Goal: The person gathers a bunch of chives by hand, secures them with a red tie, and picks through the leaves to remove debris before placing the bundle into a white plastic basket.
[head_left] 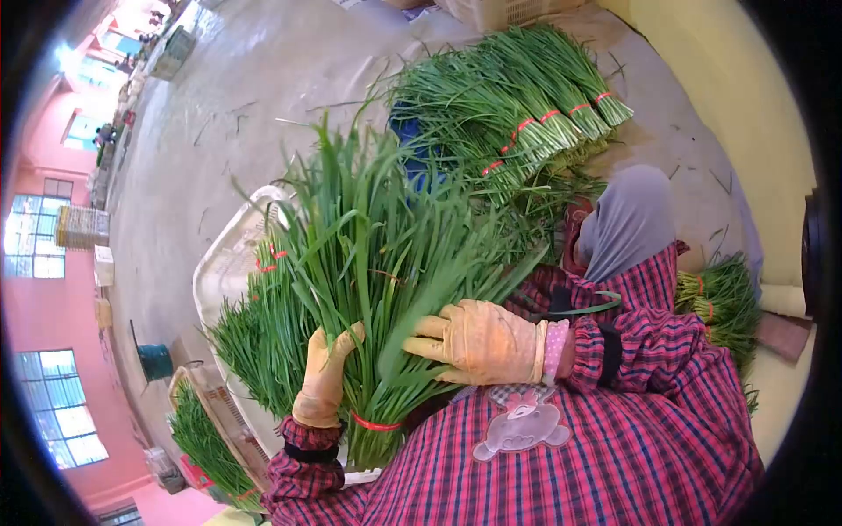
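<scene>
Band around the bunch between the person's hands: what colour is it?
The band is red, seen in the head view, the only one.

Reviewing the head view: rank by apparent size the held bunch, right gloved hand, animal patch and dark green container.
1. Held bunch
2. Right gloved hand
3. Animal patch
4. Dark green container, though it stands farther off

Leaf bunch (pixel 360 237) green, its band (pixel 377 426) red. Left glove (pixel 318 379) cream; right glove (pixel 493 342) cream, tinged orange. Cuff (pixel 555 349) pink, dotted white. Smock (pixel 631 438) is pink-and-navy plaid, bear patch (pixel 524 431) mauve-grey. Far wall (pixel 53 311) pink.
</scene>
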Available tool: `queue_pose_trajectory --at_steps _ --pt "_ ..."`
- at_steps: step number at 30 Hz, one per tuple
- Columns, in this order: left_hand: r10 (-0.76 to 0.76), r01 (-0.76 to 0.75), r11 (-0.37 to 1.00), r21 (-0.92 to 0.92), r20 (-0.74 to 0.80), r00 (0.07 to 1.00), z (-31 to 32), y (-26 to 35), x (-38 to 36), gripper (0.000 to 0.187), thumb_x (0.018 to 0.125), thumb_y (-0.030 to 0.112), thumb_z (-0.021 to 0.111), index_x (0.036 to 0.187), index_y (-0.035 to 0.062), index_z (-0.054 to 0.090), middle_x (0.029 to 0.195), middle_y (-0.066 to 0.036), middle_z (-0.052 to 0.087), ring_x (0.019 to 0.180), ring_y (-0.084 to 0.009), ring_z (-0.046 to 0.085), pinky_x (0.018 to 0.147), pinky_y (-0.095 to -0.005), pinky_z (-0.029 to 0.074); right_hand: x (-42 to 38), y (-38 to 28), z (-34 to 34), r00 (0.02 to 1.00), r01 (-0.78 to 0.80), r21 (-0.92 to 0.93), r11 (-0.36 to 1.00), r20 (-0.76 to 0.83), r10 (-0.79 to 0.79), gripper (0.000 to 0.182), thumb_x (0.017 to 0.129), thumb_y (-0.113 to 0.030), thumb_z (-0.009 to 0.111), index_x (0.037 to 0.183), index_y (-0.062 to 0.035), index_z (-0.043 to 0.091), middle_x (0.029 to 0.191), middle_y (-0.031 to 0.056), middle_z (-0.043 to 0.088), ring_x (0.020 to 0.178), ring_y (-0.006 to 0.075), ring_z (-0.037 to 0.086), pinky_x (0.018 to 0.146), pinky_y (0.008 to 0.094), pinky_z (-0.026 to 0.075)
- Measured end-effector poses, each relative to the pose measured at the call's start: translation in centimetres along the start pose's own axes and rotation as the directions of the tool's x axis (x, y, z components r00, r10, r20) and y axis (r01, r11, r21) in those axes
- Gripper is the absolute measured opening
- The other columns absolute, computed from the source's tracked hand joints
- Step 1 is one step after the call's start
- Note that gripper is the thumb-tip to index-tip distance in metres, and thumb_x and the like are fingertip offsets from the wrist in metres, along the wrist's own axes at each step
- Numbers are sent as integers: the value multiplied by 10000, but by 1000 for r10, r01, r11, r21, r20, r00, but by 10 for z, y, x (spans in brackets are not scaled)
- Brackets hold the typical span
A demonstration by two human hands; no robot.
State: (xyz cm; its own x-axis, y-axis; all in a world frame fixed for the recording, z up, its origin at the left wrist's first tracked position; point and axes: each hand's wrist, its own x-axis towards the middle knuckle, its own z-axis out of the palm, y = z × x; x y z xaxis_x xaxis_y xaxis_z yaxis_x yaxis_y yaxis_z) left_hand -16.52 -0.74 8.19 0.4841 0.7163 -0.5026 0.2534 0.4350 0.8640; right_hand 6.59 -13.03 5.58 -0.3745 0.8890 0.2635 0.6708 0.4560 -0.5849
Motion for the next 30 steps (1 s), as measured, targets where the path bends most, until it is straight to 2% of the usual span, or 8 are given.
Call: queue_pose_trajectory --at_steps 5,12,17,21,25,27,29,30 --pt "-89 70 990 -119 -162 983 12 -8 -12 589 920 271 688 1386 13 438 1197 -69 623 1026 -155 605 898 -295 503 5 9 3 1000 14 26 1000 -16 -13 583 786 -282 745 1290 -59 552 1203 97 591 863 292 625 756 392 522" --pt "219 -197 958 208 -88 972 41 -20 -21 881 803 -86 646 1552 48 200 1358 -91 525 1160 -185 568 1010 -322 464 7 9 11 999 -28 61 998 33 26 571 791 -275 745 1294 -86 553 1220 94 582 900 302 625 794 416 518" --pt "156 -158 987 -7 -123 980 15 -21 -17 684 851 -28 646 1470 34 363 1273 -67 582 1110 -155 582 979 -308 477 -1 15 -1 996 -60 151 987 69 50 601 798 -214 733 1350 -92 527 1343 134 547 1071 338 609 919 440 510" --pt "106 -102 994 41 -120 987 11 -20 -20 528 893 50 671 1382 19 476 1171 -26 628 1011 -111 591 922 -284 491 -8 34 -24 1000 27 514 858 -8 -27 637 753 27 653 1368 -82 531 1416 180 508 1271 367 530 1076 421 445" --pt "138 -132 989 65 -93 986 10 -26 -18 538 905 27 658 1403 5 454 1199 -31 618 1033 -110 585 936 -275 483 4 56 -47 930 -68 396 916 -308 203 339 861 19 624 1191 -38 671 1195 130 660 1123 266 625 964 361 502" --pt "154 -144 983 110 -92 984 13 -24 -18 548 906 10 651 1413 1 446 1210 -33 616 1043 -110 583 946 -273 479 21 53 -60 848 -221 453 863 -348 400 241 890 -71 698 1127 -28 705 960 70 710 832 169 675 748 311 540" --pt "205 -197 975 104 -64 977 17 -25 -18 586 897 -37 638 1440 -6 419 1241 -42 610 1075 -116 581 968 -280 471 38 45 -53 879 -281 515 810 -201 432 260 876 -184 745 1088 -36 716 822 76 698 715 178 670 669 315 539" --pt "186 -181 979 90 -58 981 20 -23 -19 629 887 -59 637 1463 -8 392 1270 -56 605 1101 -123 581 984 -290 465 46 42 -49 929 -271 259 927 -180 322 304 867 -288 752 1055 -50 725 740 97 677 676 193 671 638 317 533"
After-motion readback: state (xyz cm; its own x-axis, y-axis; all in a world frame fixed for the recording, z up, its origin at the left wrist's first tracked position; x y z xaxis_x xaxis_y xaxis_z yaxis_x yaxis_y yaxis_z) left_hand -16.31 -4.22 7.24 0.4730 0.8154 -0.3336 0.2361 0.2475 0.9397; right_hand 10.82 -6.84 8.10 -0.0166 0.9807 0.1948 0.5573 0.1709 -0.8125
